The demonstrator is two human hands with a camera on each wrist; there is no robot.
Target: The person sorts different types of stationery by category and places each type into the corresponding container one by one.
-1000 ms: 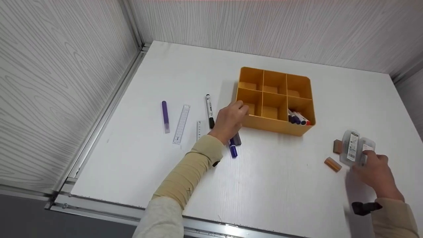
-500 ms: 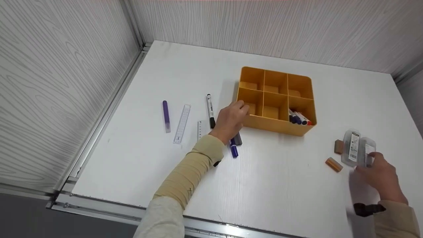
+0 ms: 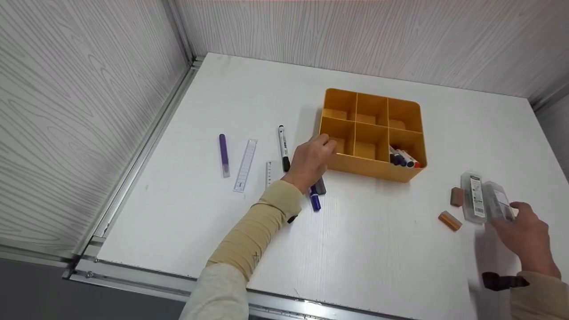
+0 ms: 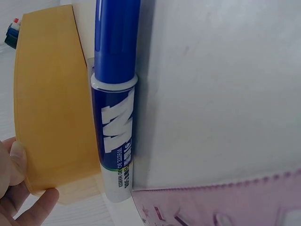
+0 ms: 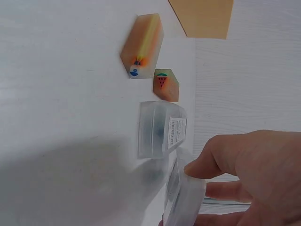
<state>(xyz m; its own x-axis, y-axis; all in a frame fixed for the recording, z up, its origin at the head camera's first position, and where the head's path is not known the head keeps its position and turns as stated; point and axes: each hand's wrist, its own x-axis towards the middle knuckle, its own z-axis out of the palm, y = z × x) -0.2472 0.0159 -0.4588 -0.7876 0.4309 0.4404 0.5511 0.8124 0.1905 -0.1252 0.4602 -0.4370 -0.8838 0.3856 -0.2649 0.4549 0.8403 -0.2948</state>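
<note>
My left hand [image 3: 307, 162] grips the front-left corner of an orange six-compartment organizer [image 3: 369, 170]. In the left wrist view, its fingers hold the organizer's wall [image 4: 54, 103], and a blue whiteboard marker [image 4: 115, 113] lies close by on the table. At the far right, my right hand [image 3: 524, 231] holds a clear plastic case [image 3: 495, 198] between thumb and fingers. The right wrist view has this case [image 5: 188, 202] tilted. A second clear case [image 3: 473, 195] with a white label lies just left of it. Two brownish eraser-like blocks, one upper [image 3: 456, 197] and one lower [image 3: 450, 221], lie beside the cases.
Several markers [image 3: 404, 158] lie in the organizer's front-right compartment. Left of the organizer are a black-and-white marker [image 3: 283, 149], a purple pen [image 3: 223, 155], a clear ruler [image 3: 245, 165] and a partly hidden ruler [image 3: 269, 173]. A dark grey block [image 3: 320, 186] sits near my left wrist.
My right hand has shifted to the right, and the case in its grip now tilts. My left hand stays at the organizer's corner.
</note>
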